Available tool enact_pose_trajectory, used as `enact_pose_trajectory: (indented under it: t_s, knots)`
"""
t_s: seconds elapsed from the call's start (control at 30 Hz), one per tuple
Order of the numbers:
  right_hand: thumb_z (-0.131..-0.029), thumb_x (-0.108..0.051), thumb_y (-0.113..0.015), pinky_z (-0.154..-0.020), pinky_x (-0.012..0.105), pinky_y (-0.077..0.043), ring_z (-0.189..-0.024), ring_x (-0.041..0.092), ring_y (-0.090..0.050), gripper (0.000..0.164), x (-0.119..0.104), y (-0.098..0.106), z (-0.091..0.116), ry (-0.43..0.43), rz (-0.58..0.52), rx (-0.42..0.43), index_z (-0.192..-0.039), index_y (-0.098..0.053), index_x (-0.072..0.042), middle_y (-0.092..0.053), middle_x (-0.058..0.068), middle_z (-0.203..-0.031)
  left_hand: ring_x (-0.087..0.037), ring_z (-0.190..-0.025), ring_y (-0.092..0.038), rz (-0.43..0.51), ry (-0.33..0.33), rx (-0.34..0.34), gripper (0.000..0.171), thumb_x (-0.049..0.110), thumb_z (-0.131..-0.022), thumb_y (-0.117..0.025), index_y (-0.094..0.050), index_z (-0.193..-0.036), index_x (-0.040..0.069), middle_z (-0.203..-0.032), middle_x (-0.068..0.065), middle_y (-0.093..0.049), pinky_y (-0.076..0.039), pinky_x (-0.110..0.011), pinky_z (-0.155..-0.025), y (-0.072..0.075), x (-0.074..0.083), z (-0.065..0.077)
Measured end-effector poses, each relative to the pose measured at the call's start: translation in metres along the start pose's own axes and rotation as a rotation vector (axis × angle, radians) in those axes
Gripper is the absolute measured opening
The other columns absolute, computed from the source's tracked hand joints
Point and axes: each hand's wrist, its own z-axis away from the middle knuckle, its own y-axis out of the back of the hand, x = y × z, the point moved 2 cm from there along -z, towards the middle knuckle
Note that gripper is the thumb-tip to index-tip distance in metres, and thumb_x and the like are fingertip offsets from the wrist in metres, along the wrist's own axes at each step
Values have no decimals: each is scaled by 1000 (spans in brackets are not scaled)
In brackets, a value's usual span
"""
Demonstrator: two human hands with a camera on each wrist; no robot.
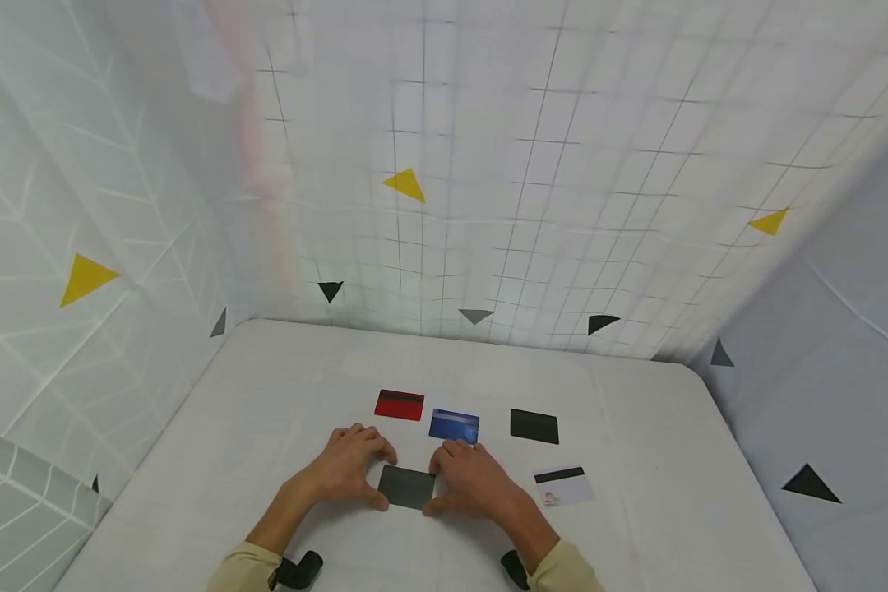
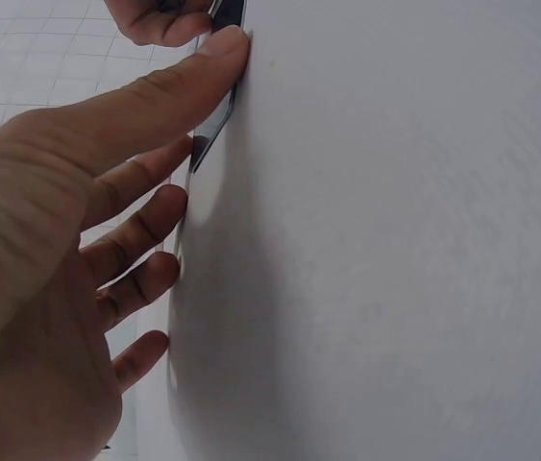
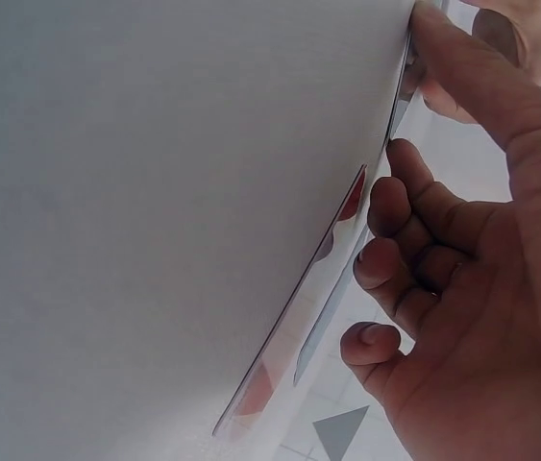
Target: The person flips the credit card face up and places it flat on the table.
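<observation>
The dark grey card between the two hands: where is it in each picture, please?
Head: dark grey card low, slightly left of centre.
Left wrist: upper part, left of centre, almost edge-on.
Right wrist: upper right, almost edge-on.
Shared landmark: left hand, in all three.

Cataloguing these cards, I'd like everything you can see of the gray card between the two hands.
The gray card is a thin, plain, dark rectangle, plastic by its look, with no visible print on top. It lies nearly flat on the white table, slightly skewed. The left hand holds its left end, the right hand its right.
</observation>
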Motion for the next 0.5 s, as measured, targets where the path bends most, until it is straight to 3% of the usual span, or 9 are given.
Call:
enact_pose_trajectory:
  t_s: [0.5]
  knots:
    - [-72, -63, -81, -96, 45, -49, -103, 15, -56, 58, 1, -4, 1, 17, 4, 25, -113, -65, -24, -61, -8, -105, -12, -97, -42, 18, -9, -14, 52, 46, -62, -94, -67, -103, 29, -98, 11, -57, -33, -54, -96, -2, 1, 1]
